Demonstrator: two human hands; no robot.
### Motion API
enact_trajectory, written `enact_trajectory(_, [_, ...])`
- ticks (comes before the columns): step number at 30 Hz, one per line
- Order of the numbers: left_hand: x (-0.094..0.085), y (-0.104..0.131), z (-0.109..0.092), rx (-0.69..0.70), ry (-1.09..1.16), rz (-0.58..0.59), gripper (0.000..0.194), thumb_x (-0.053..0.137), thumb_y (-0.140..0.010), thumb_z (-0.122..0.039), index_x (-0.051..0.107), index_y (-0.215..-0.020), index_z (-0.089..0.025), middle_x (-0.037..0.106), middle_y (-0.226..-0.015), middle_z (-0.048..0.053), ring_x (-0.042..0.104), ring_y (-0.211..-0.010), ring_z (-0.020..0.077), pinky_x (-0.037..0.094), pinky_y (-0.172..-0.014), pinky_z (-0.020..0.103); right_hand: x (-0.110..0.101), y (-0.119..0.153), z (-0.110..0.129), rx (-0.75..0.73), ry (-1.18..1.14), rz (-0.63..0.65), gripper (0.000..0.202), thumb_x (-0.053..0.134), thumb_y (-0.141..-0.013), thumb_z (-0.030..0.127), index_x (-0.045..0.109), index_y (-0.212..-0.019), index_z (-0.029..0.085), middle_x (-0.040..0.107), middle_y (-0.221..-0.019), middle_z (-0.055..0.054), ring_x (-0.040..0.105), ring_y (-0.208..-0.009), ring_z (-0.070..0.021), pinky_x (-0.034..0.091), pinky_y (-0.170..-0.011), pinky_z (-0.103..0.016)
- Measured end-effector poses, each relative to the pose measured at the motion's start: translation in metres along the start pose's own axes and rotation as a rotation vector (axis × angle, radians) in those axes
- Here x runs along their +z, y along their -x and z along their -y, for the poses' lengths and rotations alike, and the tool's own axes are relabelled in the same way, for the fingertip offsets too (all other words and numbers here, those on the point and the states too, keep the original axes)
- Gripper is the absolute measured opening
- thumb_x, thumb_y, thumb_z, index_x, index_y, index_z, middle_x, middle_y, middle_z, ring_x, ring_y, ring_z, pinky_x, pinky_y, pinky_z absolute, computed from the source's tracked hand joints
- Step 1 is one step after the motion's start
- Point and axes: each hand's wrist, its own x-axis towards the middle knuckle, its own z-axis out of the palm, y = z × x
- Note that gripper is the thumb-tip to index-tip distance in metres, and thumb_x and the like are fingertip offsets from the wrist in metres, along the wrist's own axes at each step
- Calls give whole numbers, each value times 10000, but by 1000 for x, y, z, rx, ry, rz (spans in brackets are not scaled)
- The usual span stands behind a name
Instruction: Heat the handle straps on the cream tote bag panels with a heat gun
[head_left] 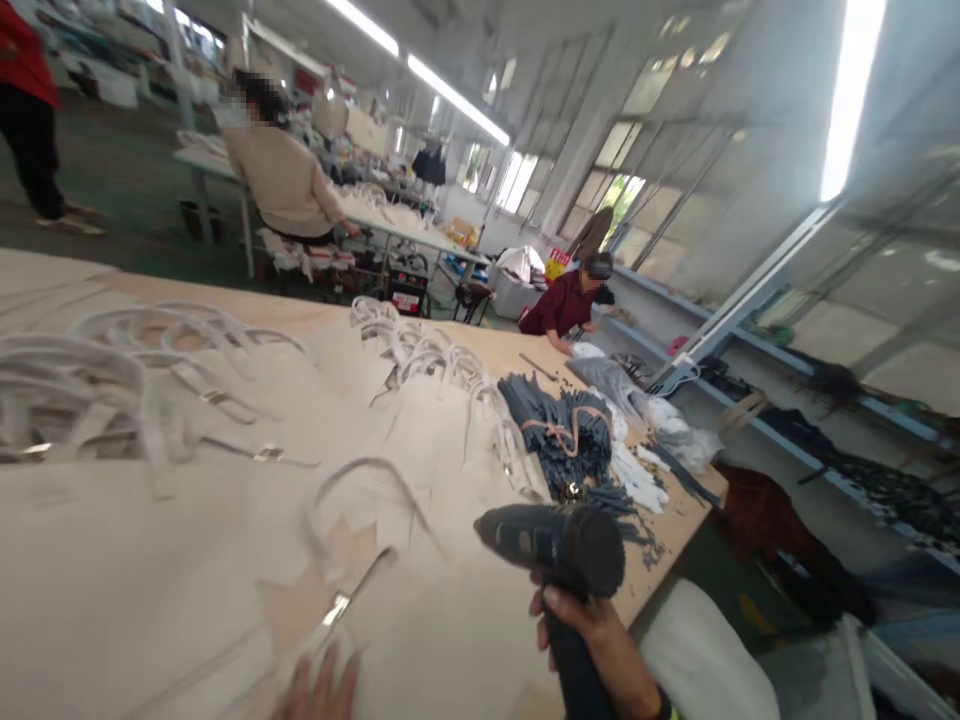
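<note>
My right hand is wrapped around the grip of a dark, pistol-shaped heat gun. Its tapered nozzle points left above cream fabric pieces. At the bottom edge, my left hand shows only blurred, spread fingers lying flat on the fabric. Just beyond those fingers lies a narrow strap with a shiny metal buckle. A curved pale strap loops over the fabric farther off. Cream straps with metal fittings are heaped at the left.
A bundle of dark grey strips tied with a pink band lies at the table's right side. White strips and a plastic bag are beside it. One person in dark red leans at the far end; another sits at a table behind.
</note>
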Motion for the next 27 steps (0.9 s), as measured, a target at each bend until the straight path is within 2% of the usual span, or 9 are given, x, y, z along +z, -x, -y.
enact_trajectory(3, [6,3,-8,102,-28,138,586,565,-693,-278,476,-1271,-237,304,-1425,75,163,-1334,331,243,-1035,520,-18,9,7,-3,-28,7,396,671,-734,436,570,-942,115,602,-780,-60,562,-579,-142,474,-445,-227])
enact_trajectory(6, [8,-11,-6,235,17,191,626,611,-687,-287,448,-1286,-210,250,-1446,101,132,-1345,319,219,-1050,518,-36,10,6,33,36,-3,370,678,-742,391,568,-970,121,605,-809,-65,563,-608,-150,487,-458,-230])
enact_trajectory(8, [11,-14,-6,238,35,159,617,636,-675,-269,467,-1263,-188,245,-1442,139,162,-1339,322,250,-1046,490,-44,12,4,68,45,-7,362,672,-747,391,571,-963,119,606,-804,-66,560,-605,-151,488,-453,-232])
enact_trajectory(12, [27,4,-2,135,41,-49,507,565,-733,-247,487,-1218,-125,308,-1392,210,290,-1287,324,310,-1023,441,-52,12,-3,123,79,19,361,680,-733,402,581,-935,120,614,-793,-66,562,-594,-153,490,-443,-233])
enact_trajectory(15, [32,11,18,38,27,-99,497,498,-774,-299,465,-1224,-90,366,-1345,227,368,-1235,315,333,-1006,427,-54,2,-9,85,111,-64,370,714,-686,415,590,-883,127,619,-758,-57,567,-575,-156,489,-430,-233])
enact_trajectory(17, [22,5,41,-45,-20,-99,521,462,-790,-320,431,-1253,-82,365,-1344,223,379,-1222,306,339,-995,423,-56,-5,-12,82,121,-95,371,734,-659,412,595,-844,121,614,-727,-56,565,-553,-159,485,-416,-236])
enact_trajectory(19, [5,-4,68,-138,-87,-91,521,432,-804,-324,417,-1265,-81,371,-1338,220,392,-1204,301,346,-978,422,-56,-7,-12,121,95,-49,370,728,-667,408,602,-850,112,610,-735,-63,565,-558,-160,484,-418,-236])
enact_trajectory(23, [-34,-4,111,-210,-197,-13,458,437,-797,-349,494,-1202,-143,415,-1317,169,396,-1168,303,354,-937,450,-46,7,-9,208,-2,165,358,671,-744,383,595,-966,112,595,-804,-71,560,-609,-154,486,-456,-228])
enact_trajectory(27, [-58,14,132,-222,-264,9,470,448,-779,-450,508,-1186,-223,393,-1349,122,317,-1215,321,230,-970,582,-10,21,-11,217,-4,391,339,630,-782,374,577,-1002,121,592,-829,-72,558,-615,-157,482,-465,-235])
